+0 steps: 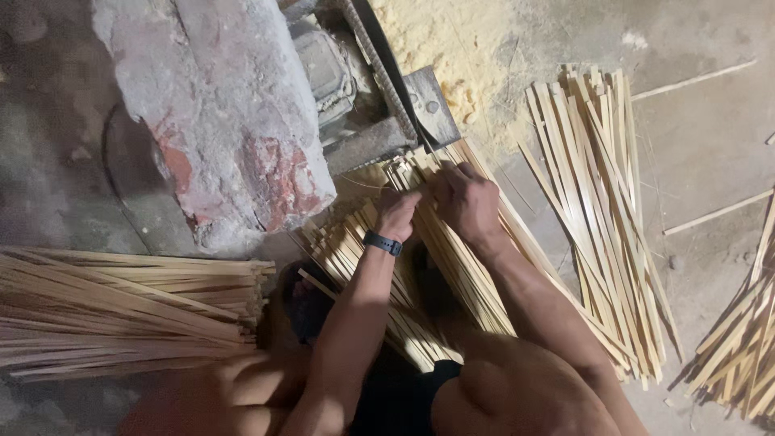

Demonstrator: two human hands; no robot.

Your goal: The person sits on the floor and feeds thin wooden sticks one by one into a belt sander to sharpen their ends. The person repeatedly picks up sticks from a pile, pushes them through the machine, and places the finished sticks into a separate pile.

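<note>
Both hands, left hand (397,214) and right hand (466,200), gripping bamboo strips (452,258) beside metal machine (379,105), feeding strip ends; next needing steady alignment toward machine.

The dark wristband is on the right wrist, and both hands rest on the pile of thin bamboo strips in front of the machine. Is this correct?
Not quite. The head view shows the dark wristband on the left wrist, not the right. The rest holds: the left hand and the right hand both rest on the pile of thin bamboo strips in front of the machine.
</note>
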